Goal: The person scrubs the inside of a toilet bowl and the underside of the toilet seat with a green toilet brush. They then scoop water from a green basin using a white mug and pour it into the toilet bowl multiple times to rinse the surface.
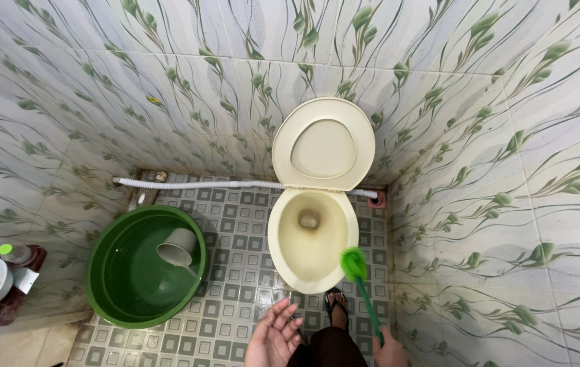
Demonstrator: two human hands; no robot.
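At the bottom edge of the head view, the right hand is closed around the lower end of a green toilet brush; its handle slants up and to the left, and its bristled head hangs just over the near right rim of the cream toilet bowl, seemingly not yet down inside it. The left hand is empty, palm up and fingers loosely spread, held above the patterned floor tiles just in front of the bowl and touching nothing. The toilet lid stands raised against the leaf-patterned wall tiles, so the bowl is open, with yellowish staining on its inner walls and the drain showing near the back.

By the look of it, the step in hand is bringing the brush to the bowl, with scrubbing not yet begun; the next move would call for tipping the bristles over the rim and pressing them against the stained inner wall, keeping the grip firm since the handle is long and thin.

To the left sits a green basin of water with a grey scoop resting in it; a white corrugated hose runs along the wall base behind; a sandalled foot shows below the bowl.
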